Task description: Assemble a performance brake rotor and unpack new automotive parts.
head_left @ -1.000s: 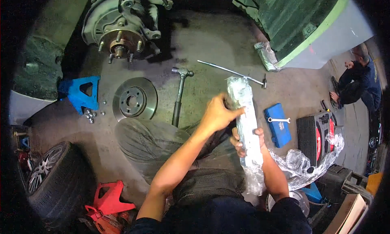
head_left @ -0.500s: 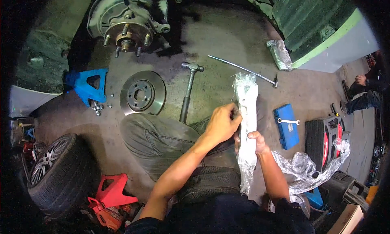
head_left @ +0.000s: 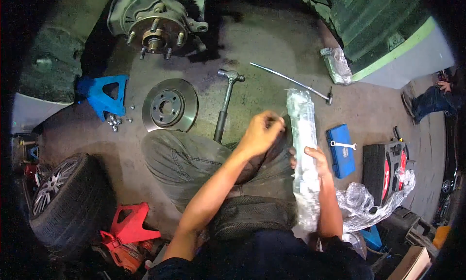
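A long, narrow package in clear plastic wrap [head_left: 306,134], white inside, stands lengthwise over my lap. My right hand [head_left: 318,161] grips it around the middle, thumb on top and fingertips showing at its left edge. Just left of the package is my left hand [head_left: 262,134], its fingers curled against the thumb. Whatever lies in that pinch, if anything, is too small to tell. Past my knees a ball-peen hammer [head_left: 227,100] lies beside a brake disc [head_left: 190,105]. A long thin metal bar [head_left: 286,79] rests beyond the package.
A wheel hub with studs [head_left: 155,34] hangs at the far left, near a blue jack stand [head_left: 108,96] and lug nuts [head_left: 114,122]. A wheel [head_left: 73,202] and red jack stand [head_left: 130,224] are near left. Rightward are a blue case [head_left: 342,158], wrench [head_left: 343,145] and crumpled plastic [head_left: 361,202].
My left hand has pulled away from the package, to the left and slightly farther out. The package and my right hand have shifted a little to the right.
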`<state>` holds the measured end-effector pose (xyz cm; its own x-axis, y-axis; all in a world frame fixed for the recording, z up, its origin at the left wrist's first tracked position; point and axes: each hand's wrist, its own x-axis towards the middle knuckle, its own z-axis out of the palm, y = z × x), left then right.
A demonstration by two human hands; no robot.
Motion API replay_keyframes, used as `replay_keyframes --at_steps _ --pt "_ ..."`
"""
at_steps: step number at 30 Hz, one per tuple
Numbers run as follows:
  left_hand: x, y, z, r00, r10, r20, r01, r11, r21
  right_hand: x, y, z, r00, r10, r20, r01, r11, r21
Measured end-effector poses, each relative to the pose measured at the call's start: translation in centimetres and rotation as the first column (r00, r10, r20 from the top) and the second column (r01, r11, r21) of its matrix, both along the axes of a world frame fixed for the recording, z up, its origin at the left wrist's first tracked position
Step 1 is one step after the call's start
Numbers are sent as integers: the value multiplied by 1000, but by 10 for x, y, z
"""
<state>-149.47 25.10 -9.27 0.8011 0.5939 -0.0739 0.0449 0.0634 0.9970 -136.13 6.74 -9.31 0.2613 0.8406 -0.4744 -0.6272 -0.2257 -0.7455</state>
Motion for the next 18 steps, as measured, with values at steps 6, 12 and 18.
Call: replay_keyframes --at_steps 6,12,18 --pt "22 -7 -13 991 34 127 -32 999 -21 21 -22 -5 980 139 -141 -135 990 36" --pt "21 -16 0 993 82 84 -70 987 -144 5 -17 -9 986 131 99 -131 991 -6" --pt "1 -3 13 965 233 -123 -237 971 -21 -2 -13 -2 969 133 208 -126 991 -49"
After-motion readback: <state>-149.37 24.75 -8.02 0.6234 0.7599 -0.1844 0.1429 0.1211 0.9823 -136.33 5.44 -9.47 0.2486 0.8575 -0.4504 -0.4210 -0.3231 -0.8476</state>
